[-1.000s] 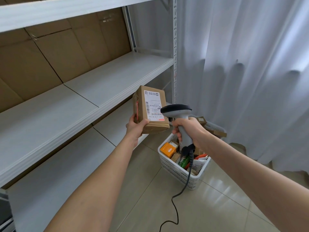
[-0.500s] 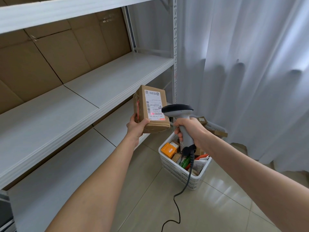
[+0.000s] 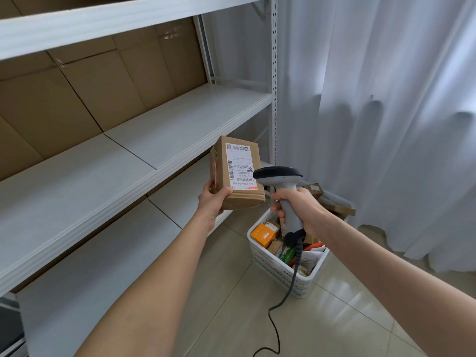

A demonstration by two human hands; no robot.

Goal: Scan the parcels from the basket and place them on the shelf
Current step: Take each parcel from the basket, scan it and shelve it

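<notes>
Above basket (image 3: 277,271) | left hand (image 3: 212,202) grips brown labelled parcel (image 3: 238,173) | right hand (image 3: 300,208) grips scanner (image 3: 279,176)

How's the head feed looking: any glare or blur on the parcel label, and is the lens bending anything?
Head view: soft daylight through the curtain, no harsh glare; the label on the parcel in the left hand is sharp, its barcodes clear; the scanner in the right hand is crisp; wide-angle distortion bows the shelf edges and stretches the forearms.
</notes>
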